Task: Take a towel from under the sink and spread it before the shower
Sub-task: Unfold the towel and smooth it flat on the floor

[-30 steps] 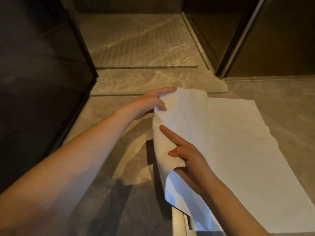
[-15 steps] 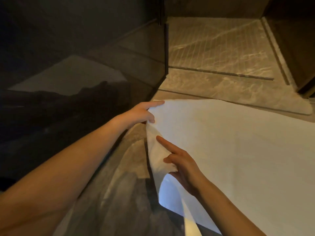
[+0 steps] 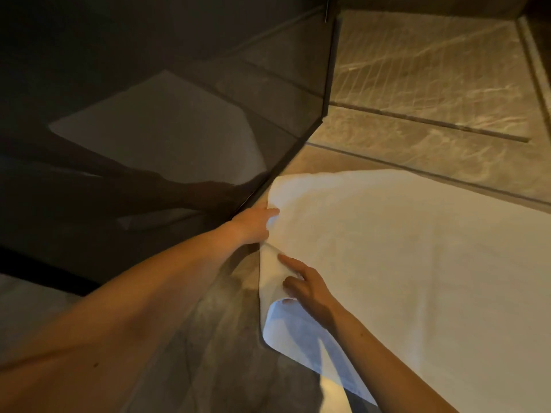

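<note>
White terry cloth covers most of the stone-look floor [image 3: 226, 353] as a large rectangular towel [image 3: 417, 278] lies spread before the tiled shower floor [image 3: 432, 70]. The left hand [image 3: 253, 223] pinches the towel's far corner, fingers closed on the fabric, just beside the dark glass shower panel [image 3: 164, 114]. Nearer the body, the right hand [image 3: 310, 290] grips the towel's raised left edge, index finger extended across the cloth.

Left hand [image 3: 257, 223]: arm bare and stretched forward, fingers pinched shut on the towel [image 3: 402, 263] edge. Right hand [image 3: 310, 289]: forearm bare, entering from lower right, index finger extended flat on the cloth, thumb tucked under its edge, gripping it.
</note>
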`<state>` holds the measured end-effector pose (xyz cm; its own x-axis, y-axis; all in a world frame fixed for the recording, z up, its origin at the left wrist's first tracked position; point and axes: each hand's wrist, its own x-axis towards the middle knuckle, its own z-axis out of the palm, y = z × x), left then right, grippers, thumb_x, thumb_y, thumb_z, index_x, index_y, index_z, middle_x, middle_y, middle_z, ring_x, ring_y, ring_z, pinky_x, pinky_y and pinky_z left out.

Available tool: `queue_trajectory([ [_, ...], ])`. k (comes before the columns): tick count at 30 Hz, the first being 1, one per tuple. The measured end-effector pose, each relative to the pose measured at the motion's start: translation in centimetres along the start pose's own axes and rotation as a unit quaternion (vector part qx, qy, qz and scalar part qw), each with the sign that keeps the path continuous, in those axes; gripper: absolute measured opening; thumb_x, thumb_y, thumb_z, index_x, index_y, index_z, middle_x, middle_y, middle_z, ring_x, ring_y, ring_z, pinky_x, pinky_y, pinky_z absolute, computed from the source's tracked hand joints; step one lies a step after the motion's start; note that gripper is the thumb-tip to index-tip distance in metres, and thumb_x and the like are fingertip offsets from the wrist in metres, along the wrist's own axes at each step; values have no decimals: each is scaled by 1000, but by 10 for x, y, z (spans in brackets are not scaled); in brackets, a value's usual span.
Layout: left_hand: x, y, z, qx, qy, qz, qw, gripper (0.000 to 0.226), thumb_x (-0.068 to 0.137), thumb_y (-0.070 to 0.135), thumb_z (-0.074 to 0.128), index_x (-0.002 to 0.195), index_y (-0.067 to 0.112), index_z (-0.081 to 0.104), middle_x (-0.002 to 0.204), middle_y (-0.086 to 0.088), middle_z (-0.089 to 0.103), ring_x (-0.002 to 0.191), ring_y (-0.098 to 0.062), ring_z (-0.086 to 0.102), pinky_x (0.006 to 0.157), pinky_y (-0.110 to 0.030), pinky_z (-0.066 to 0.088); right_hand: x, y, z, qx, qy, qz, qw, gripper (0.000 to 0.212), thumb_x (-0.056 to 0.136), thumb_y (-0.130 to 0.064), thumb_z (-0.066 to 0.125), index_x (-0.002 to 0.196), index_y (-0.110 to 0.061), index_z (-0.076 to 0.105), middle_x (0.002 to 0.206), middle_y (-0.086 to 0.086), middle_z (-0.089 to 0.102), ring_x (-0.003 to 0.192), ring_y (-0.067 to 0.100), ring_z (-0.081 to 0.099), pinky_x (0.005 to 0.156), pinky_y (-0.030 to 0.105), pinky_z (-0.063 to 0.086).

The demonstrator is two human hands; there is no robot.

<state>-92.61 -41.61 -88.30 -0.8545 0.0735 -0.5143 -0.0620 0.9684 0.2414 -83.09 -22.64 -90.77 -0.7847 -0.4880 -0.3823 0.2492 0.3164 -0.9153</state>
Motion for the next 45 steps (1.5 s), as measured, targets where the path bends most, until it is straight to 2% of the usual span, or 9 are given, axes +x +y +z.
queue_trajectory([
  [4, 4, 36, 6, 224, 112, -27, 968, 50, 96, 27, 44, 145, 25, 30, 156, -22, 12, 141, -48, 8, 113, -52, 21, 3, 0, -35, -162, 164, -69, 971, 45, 103, -24, 45, 146, -12, 42, 149, 8, 44, 136, 25, 42, 115, 35, 30],
  [6, 11, 55, 16, 214, 181, 50, 959, 59, 99, 33, 38, 153, 24, 16, 161, -18, 0, 147, -39, -3, 119, -48, 6, 4, 5, -62, -294, 226, -104, 923, 48, 104, -23, 40, 149, -9, 36, 155, 10, 36, 142, 26, 31, 117, 32, 21],
  [9, 24, 83, 32, 165, 180, 162, 956, 59, 101, 37, 30, 154, 23, 10, 164, -7, -1, 149, -27, -5, 121, -41, 1, 13, 15, -98, -419, 242, -63, 873, 54, 104, -25, 31, 154, -8, 20, 162, 9, 18, 150, 25, 11, 122, 36, 10],
  [14, 53, 110, 64, 171, 177, 216, 945, 57, 102, 41, 23, 155, 25, 6, 164, 0, 0, 150, -21, -5, 119, -40, -5, 33, 33, -135, -509, 259, 7, 821, 58, 104, -35, 18, 157, -14, 6, 165, 4, 3, 151, 23, -3, 122, 40, 2],
  [23, 64, 109, 95, 129, 192, 260, 938, 59, 99, 52, 16, 153, 36, -2, 163, 8, -7, 148, -14, -13, 120, -40, -6, 12, 76, -168, -515, 254, 11, 819, 64, 97, -50, 4, 156, -26, 0, 162, -8, 0, 148, 10, -8, 121, 37, -3],
  [29, 66, 122, 87, 148, 194, 308, 920, 56, 100, 46, 21, 153, 35, 11, 163, 7, 8, 150, -18, 2, 120, -42, -2, -12, 90, -191, -534, 249, 19, 808, 64, 96, -52, 0, 155, -27, -2, 161, -10, 0, 146, 7, -10, 119, 33, -8],
  [36, 109, 105, 15, 58, 245, 111, 961, 56, 101, 37, 28, 154, 25, 14, 163, 1, 12, 149, -21, 4, 118, -41, -4, -13, 90, -187, -529, 248, 15, 812, 64, 95, -50, -2, 154, -26, -5, 162, -10, -4, 147, 9, -12, 121, 35, -5],
  [42, 102, 114, 42, 126, 183, 217, 951, 56, 102, 45, 24, 154, 30, 13, 164, 1, 6, 150, -21, 1, 120, -42, -1, -13, 90, -186, -526, 246, 9, 814, 66, 93, -51, -4, 154, -26, -7, 160, -12, -7, 145, 7, -14, 120, 34, -8],
  [45, 96, 116, 49, 86, 216, 227, 946, 51, 102, 38, 31, 151, 28, 26, 161, 0, 21, 148, -23, 16, 119, -41, 10, -13, 90, -186, -522, 246, 3, 816, 65, 94, -51, -2, 154, -25, -6, 160, -12, -5, 146, 8, -13, 120, 35, -6],
])
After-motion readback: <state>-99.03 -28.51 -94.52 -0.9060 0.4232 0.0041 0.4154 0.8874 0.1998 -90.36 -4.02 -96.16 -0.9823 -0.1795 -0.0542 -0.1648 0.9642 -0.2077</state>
